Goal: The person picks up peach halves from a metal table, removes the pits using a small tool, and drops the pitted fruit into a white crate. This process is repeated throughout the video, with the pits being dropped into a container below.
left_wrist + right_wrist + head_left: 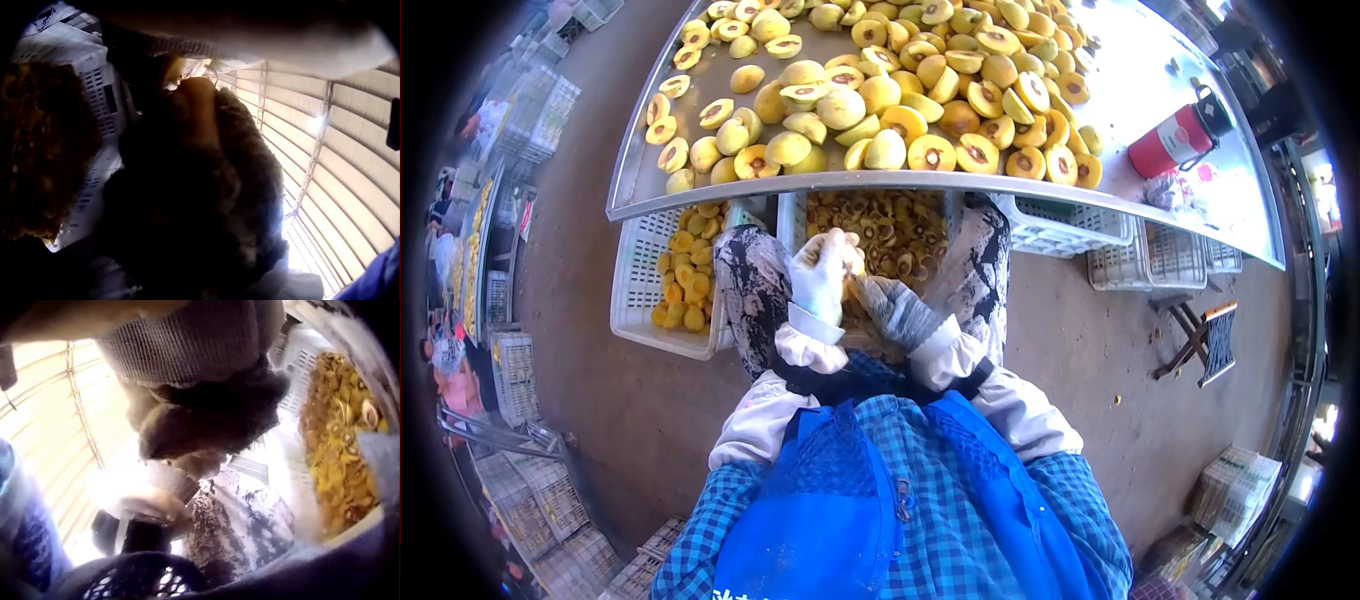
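A small piece of yellow stone fruit (pixel 853 284) is between the two gloved hands, just off the metal table's (pixel 800 183) near edge and above the middle crate (pixel 791 218) of cut pieces. The left hand (pixel 825 272), in a pale glove, pinches it with bent fingers; the right hand (pixel 895 311), in a grey glove, meets it, its grasp unclear. Left of the legs, another crate (pixel 628 300) holds yellow pieces. Halved fruit (pixel 931 153) lies along the table's near edge; a red bottle (pixel 1168 145) lies toward its right edge.
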